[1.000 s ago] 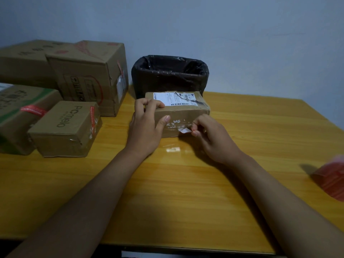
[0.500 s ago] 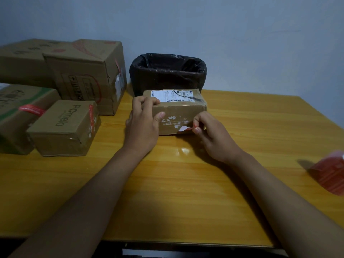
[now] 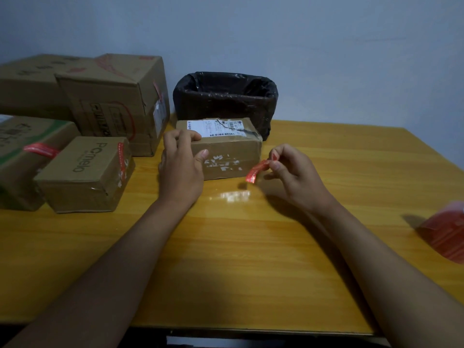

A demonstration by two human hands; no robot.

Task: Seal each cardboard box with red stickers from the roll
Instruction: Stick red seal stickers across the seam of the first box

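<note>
Fingers of my left hand [image 3: 181, 162] curled over the small cardboard box [image 3: 226, 149] on the table [image 3: 251, 247], steadying it. My right hand [image 3: 293, 174] pinched a red sticker [image 3: 256, 170] just beside the box's right end. Behind stood a black-lined bin [image 3: 226, 99], its contents hidden; the sticker roll [image 3: 444, 234] lay far right.

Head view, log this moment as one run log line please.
left hand grips small box | right hand pinches red sticker beside box, not stuck | sticker roll at table's right edge
</note>
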